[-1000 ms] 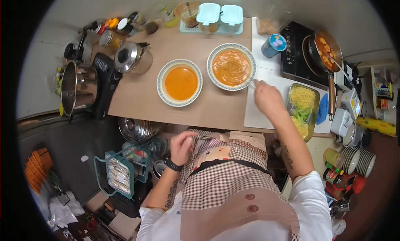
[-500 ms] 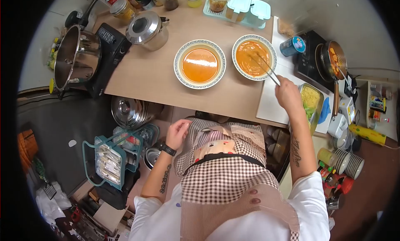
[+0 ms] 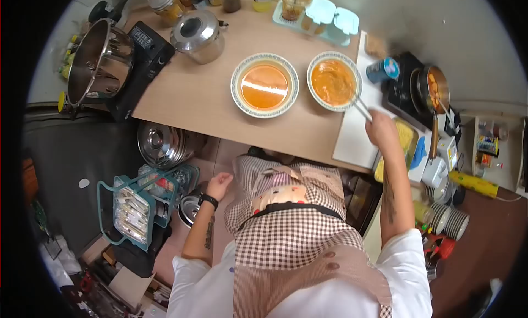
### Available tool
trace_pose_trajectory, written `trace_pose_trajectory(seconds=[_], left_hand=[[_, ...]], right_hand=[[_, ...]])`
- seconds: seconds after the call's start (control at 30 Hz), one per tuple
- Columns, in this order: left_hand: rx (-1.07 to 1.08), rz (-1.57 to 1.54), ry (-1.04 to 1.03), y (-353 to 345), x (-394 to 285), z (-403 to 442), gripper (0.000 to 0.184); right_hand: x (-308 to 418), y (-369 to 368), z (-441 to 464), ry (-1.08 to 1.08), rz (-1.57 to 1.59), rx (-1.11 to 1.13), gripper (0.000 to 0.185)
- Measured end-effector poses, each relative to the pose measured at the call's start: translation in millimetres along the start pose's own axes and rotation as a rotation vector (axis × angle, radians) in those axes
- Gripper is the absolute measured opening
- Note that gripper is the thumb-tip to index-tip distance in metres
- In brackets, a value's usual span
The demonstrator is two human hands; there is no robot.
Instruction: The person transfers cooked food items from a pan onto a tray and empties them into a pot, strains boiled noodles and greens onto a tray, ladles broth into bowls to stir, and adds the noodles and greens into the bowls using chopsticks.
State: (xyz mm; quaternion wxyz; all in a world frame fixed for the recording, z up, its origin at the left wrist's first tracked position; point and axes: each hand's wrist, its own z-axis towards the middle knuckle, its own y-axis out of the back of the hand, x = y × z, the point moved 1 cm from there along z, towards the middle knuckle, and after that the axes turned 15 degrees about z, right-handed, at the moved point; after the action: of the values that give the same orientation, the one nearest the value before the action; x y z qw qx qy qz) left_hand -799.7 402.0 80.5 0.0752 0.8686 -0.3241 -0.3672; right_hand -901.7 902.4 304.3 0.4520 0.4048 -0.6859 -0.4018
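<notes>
My right hand (image 3: 381,130) grips a pair of chopsticks (image 3: 362,109). Their tips dip into orange soup in the right-hand bowl (image 3: 358,70), which has a patterned rim; motion blurs them there. Left of it stands a second, larger bowl (image 3: 236,87), also holding orange soup with light glinting on its surface. My left hand (image 3: 220,185) hangs below the table edge, beside my checked apron (image 3: 297,235). Its fingers are loosely extended, and nothing shows in them.
A lidded pot (image 3: 199,40) and a tall steel pot (image 3: 99,65) stand at left. Behind the bowls sits a pale-blue condiment tray (image 3: 338,37). To the right are a blue can (image 3: 383,70), a frying pan (image 3: 434,87) on a cooktop, and a container of yellow noodles (image 3: 403,135).
The chopsticks have swept through the soup toward the bowl's near right side. My left hand has moved down and left, away from the apron. The view has shifted slightly.
</notes>
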Motion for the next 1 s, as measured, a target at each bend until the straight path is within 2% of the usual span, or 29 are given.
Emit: trace_pose_trajectory(seconds=[0.1, 0.13, 0.23, 0.3, 0.33, 0.43, 0.47, 0.53, 0.6, 0.67, 0.7, 0.73, 0.83, 0.87, 0.9, 0.97, 1.0], left_hand=[[-0.099, -0.066, 0.038, -8.9, 20.9, 5.2, 0.028], [-0.08, -0.11, 0.08, -11.8, 21.7, 4.1, 0.027], [-0.019, 0.022, 0.047, -11.1, 15.8, -2.3, 0.027], [-0.08, -0.099, 0.068, -16.0, 23.1, 8.9, 0.026], [-0.084, -0.142, 0.091, -21.0, 33.0, 3.8, 0.026], [-0.013, -0.096, 0.088, -25.7, 39.4, 1.6, 0.024], [-0.042, -0.017, 0.037, -29.6, 57.1, 6.8, 0.024], [-0.101, -0.113, 0.092, -28.4, 47.4, 7.8, 0.025], [-0.074, -0.21, 0.14, -32.2, 54.7, -0.4, 0.027], [-0.045, -0.083, 0.087, -32.1, 65.0, -6.5, 0.026], [-0.049, -0.035, 0.052, -31.1, 64.6, -3.6, 0.026], [-0.085, -0.032, 0.069, -30.5, 66.3, -4.4, 0.026], [-0.101, -0.269, 0.221, -26.1, 68.5, -15.2, 0.026], [-0.076, -0.253, 0.252, -22.8, 65.2, -20.7, 0.024], [-0.097, -0.242, 0.254, -21.5, 70.9, -24.2, 0.024], [-0.156, -0.239, 0.253, -21.7, 85.2, -28.5, 0.022], [-0.184, -0.321, 0.262, -22.2, 93.9, -31.8, 0.021]], right_hand=[[12.9, 6.3, -0.6, 0.04, -0.017, 0.023, 0.032], [10.7, 1.2, 9.4, 0.05, 0.001, 0.001, 0.033], [6.3, 6.6, 10.3, 0.066, -0.008, -0.001, 0.033], [8.3, 11.6, -2.4, 0.096, -0.05, 0.049, 0.031], [7.2, 4.3, 3.2, 0.141, -0.02, 0.006, 0.032], [8.5, 7.1, 19.5, -0.044, -0.002, 0.058, 0.038], [2.7, 9.6, 11.5, -0.04, -0.019, 0.054, 0.037], [9.4, 13.2, 14.0, 0.028, -0.023, 0.063, 0.035], [11.0, 8.0, 17.2, 0.063, 0.044, 0.049, 0.034], [-5.9, 5.9, 10.3, 0.052, 0.002, -0.006, 0.034], [-2.6, 10.3, 16.7, 0.069, -0.025, -0.044, 0.033], [0.8, 15.9, 10.0, 0.063, -0.017, 0.031, 0.032], [14.6, 9.3, 22.5, 0.074, 0.07, 0.033, 0.033], [23.4, 15.7, 21.9, 0.006, 0.002, -0.001, 0.032], [16.4, 20.1, 19.1, 0.113, -0.049, -0.068, 0.032], [52.1, 49.3, 2.7, 0.001, 0.035, -0.013, 0.033], [66.5, 48.1, 0.0, 0.058, 0.056, 0.022, 0.033]])
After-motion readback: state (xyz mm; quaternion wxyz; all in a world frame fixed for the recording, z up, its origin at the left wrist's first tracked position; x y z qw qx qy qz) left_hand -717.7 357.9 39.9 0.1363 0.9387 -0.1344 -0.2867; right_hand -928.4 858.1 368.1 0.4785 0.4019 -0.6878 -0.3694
